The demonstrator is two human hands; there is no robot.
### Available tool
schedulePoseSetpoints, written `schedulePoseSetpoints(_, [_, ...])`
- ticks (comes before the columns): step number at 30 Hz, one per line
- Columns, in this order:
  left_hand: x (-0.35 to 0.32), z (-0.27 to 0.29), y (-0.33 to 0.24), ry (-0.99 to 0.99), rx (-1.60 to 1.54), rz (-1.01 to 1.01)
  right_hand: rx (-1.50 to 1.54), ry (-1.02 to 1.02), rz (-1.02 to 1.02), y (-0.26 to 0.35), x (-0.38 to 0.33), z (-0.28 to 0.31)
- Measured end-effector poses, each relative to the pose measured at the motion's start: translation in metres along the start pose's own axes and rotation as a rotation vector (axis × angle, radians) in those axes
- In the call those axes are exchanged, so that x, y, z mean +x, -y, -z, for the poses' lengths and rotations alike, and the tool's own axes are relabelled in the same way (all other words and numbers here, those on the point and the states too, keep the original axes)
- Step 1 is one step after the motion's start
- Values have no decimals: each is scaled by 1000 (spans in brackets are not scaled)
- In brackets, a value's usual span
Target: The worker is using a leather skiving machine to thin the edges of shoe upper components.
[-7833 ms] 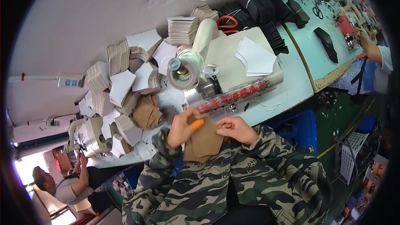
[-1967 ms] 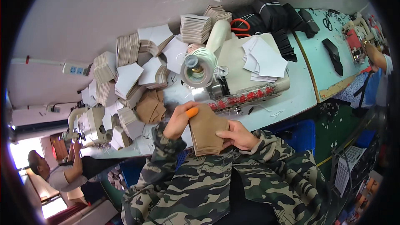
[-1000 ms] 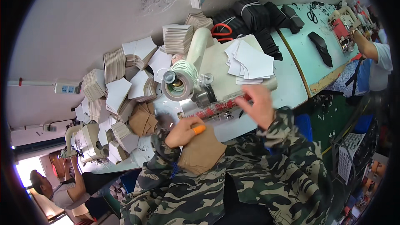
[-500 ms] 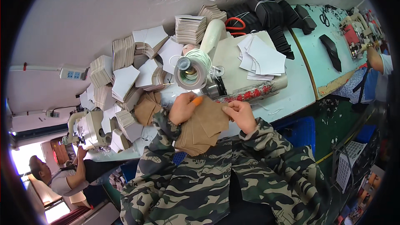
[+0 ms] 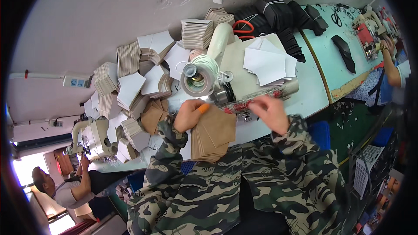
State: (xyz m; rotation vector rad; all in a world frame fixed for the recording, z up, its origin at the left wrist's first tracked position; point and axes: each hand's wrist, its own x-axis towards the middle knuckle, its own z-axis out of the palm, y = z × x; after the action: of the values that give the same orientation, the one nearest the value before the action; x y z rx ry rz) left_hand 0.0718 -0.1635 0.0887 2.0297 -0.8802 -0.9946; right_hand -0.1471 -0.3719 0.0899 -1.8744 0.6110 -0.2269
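Observation:
My left hand [image 5: 188, 116], with an orange finger cover [image 5: 203, 108], is closed on the upper left edge of a stack of flat brown pieces [image 5: 213, 137]. The stack hangs in front of the sewing machine, its layers slightly fanned at the lower edge. To the right, my right hand [image 5: 272, 114] is off the stack, beside the red-marked front edge of the sewing machine [image 5: 223, 39]. Its bent fingers are smeared by motion, and whether they hold anything is unclear. White cut pieces [image 5: 265, 67] lie on top of the machine arm.
Bundles of white-topped pieces [image 5: 130, 85] crowd the table's left and back. More brown pieces [image 5: 153, 115] lie left of my hand. Black bundles [image 5: 275, 12] and red-handled scissors [image 5: 244, 27] sit behind the machine. People work at machines on both sides.
My right hand has let go of the brown stack's right edge and moved right, toward the machine's front edge. My left hand keeps hold of the stack.

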Motion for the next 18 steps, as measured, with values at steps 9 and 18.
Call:
schedulePoseSetpoints(9, [13, 6, -17, 44, 12, 39, 864, 293, -474, -21, -30, -50])
schedulePoseSetpoints(18, [9, -4, -5, -52, 141, -19, 478, 341, -459, -16, -16, -15])
